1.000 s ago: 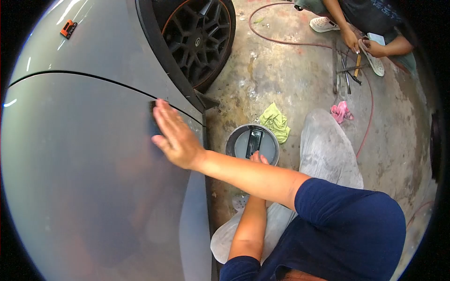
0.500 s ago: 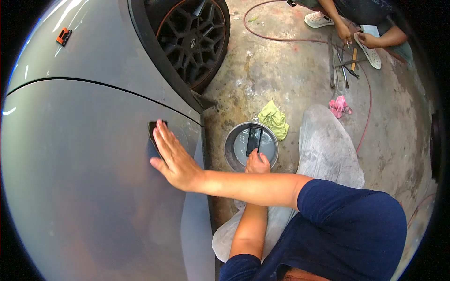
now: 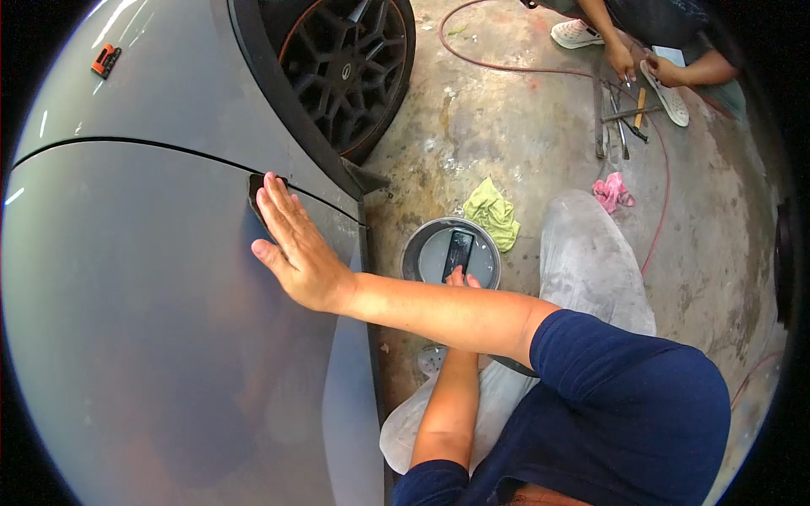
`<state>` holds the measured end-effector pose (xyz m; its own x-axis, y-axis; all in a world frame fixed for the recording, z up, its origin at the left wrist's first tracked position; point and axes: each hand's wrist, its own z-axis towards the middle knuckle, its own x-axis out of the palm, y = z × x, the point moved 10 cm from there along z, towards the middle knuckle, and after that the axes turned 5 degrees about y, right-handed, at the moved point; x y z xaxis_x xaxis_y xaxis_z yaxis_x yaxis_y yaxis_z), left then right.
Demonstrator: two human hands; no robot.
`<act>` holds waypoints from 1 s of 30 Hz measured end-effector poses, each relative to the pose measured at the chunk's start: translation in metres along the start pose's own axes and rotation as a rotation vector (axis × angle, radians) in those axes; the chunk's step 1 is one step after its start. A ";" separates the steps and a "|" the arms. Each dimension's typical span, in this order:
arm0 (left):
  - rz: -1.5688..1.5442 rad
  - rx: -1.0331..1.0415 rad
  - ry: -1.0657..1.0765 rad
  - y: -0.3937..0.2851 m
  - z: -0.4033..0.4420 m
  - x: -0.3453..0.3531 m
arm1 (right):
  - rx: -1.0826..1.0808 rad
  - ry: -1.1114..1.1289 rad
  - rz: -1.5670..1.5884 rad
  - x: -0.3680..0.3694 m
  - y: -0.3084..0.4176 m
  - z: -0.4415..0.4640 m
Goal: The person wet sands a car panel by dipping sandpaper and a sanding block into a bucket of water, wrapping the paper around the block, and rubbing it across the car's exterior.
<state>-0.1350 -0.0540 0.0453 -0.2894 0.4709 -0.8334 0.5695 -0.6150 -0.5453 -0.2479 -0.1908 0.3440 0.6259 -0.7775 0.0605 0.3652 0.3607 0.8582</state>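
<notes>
My right hand (image 3: 302,253) lies over a dark sanding pad (image 3: 256,187), pressing it against the grey car panel (image 3: 169,278) just below the seam. Its fingers point up along the pad and the thumb sits at the left edge. Most of the pad is hidden under the palm. My left hand (image 3: 462,277) is over the metal bucket (image 3: 411,249), largely covered by my right forearm. Its visible fingertips are apart, near the lower end of a black rectangular object (image 3: 458,253) inside the bucket; whether they touch it I cannot tell.
A yellow-green cloth (image 3: 492,215) lies beside the bucket, and a pink cloth (image 3: 612,193) farther right. An orange-and-black object (image 3: 106,61) rests on the upper panel. Another person's hands (image 3: 645,67) are near tools and a metal frame (image 3: 600,118). A red hose (image 3: 489,67) crosses the floor by the wheel (image 3: 350,76).
My right hand has slid up and slightly left with the sanding pad, reaching the panel seam. My left hand's fingers have loosened and spread near the black object in the bucket.
</notes>
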 end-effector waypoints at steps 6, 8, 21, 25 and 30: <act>0.097 -0.015 0.041 0.012 0.004 0.012 | 0.249 0.103 0.001 0.016 -0.068 -0.057; 0.078 -0.035 0.049 0.019 0.004 0.017 | 0.224 0.058 0.076 0.014 -0.041 -0.031; 0.055 -0.083 0.114 0.009 0.006 0.010 | 0.136 0.070 0.045 0.007 -0.020 -0.015; 0.081 -0.052 0.098 0.013 0.007 0.015 | 0.087 0.181 -0.075 0.011 -0.046 -0.054; 0.061 -0.049 0.098 0.010 0.002 0.015 | -0.103 0.132 0.014 0.007 0.012 -0.023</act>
<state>-0.1345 -0.0544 0.0271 -0.1780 0.4948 -0.8506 0.6217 -0.6135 -0.4870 -0.2228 -0.1803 0.3427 0.7141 -0.7000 -0.0007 0.4200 0.4276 0.8005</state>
